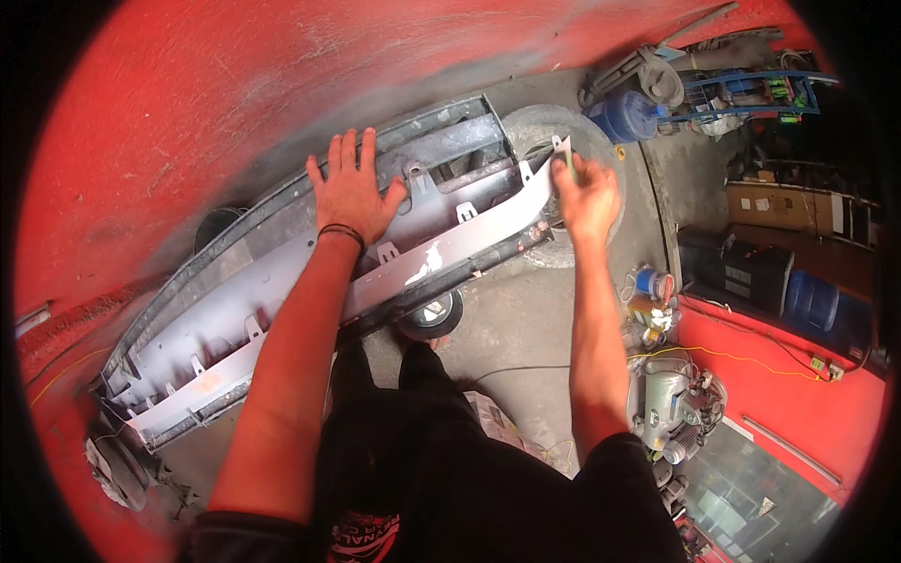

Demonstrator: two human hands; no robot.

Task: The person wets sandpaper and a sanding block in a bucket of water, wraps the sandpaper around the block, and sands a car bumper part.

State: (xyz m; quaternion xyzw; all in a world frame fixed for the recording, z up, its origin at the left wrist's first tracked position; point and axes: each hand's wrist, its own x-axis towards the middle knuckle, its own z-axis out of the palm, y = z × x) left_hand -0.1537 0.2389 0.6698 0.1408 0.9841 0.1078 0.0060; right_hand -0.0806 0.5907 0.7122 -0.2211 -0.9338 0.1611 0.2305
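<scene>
One left hand, one right hand. One long pale panel touches the left hand. One small pale green piece is in the right hand. To the right of the right hand: at least two blue jugs and one large cardboard box.

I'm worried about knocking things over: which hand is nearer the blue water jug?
Right. The right hand, at the right end of the white piece, is below and left of the blue water jug in the picture; the left hand, spread open, is much farther left.
</scene>
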